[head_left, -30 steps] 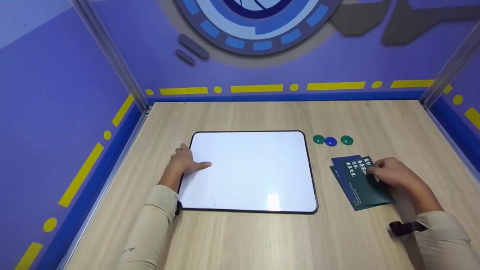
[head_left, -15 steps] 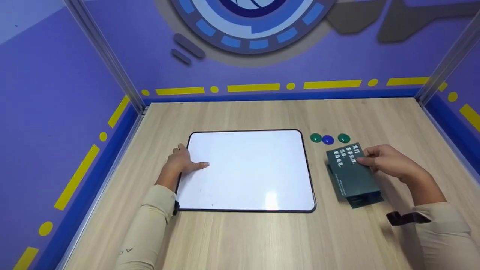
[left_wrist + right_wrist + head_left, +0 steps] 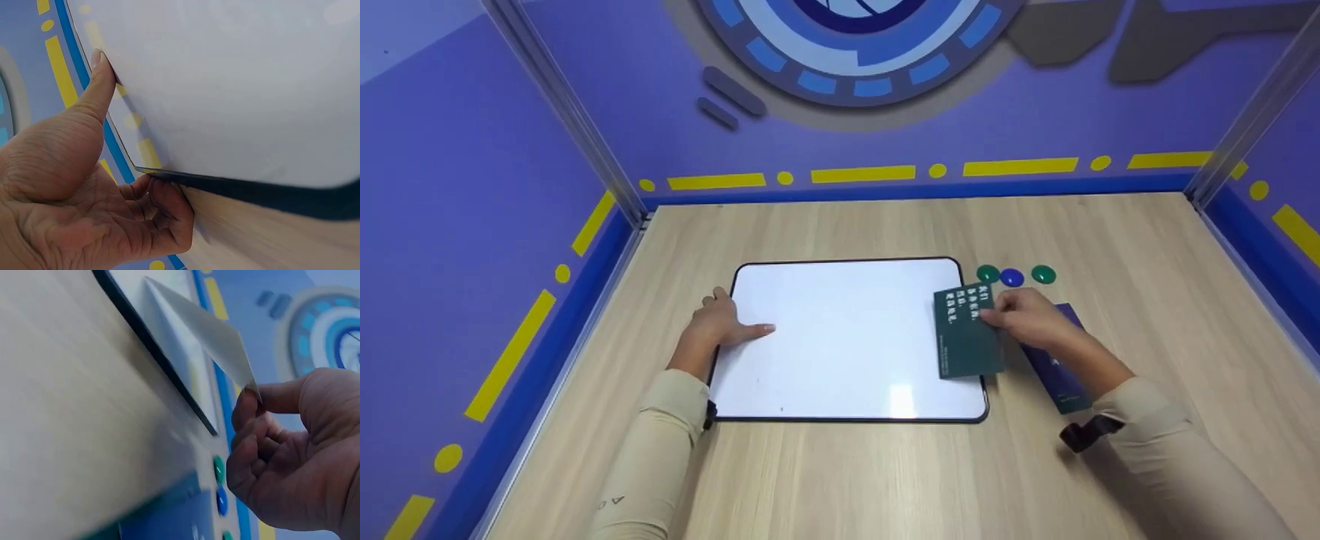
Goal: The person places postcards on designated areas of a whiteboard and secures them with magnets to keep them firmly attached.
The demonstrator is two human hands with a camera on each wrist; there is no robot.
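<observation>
A black-rimmed whiteboard (image 3: 840, 337) lies flat on the wooden table. My left hand (image 3: 718, 322) holds its left edge, thumb on the white face; in the left wrist view the other fingers curl at the rim. Between thumb and fingers, my right hand (image 3: 1031, 319) pinches a dark green card (image 3: 969, 341) with white lettering by its right edge. That card is over the right part of the board; the right wrist view shows its pale back (image 3: 211, 332), raised and tilted. Beneath the right forearm, a purple-blue card (image 3: 1054, 375) lies on the table, partly hidden.
Two green round magnets (image 3: 1043, 274) and a blue one (image 3: 1012, 277) sit beyond the right hand, near the board's far right corner. Purple printed panels (image 3: 840, 135) wall in the table (image 3: 840, 480) at the back and both sides.
My right hand has lifted the green card off the pile and carried it left over the whiteboard, uncovering the purple-blue card. My left hand keeps its hold on the board's edge.
</observation>
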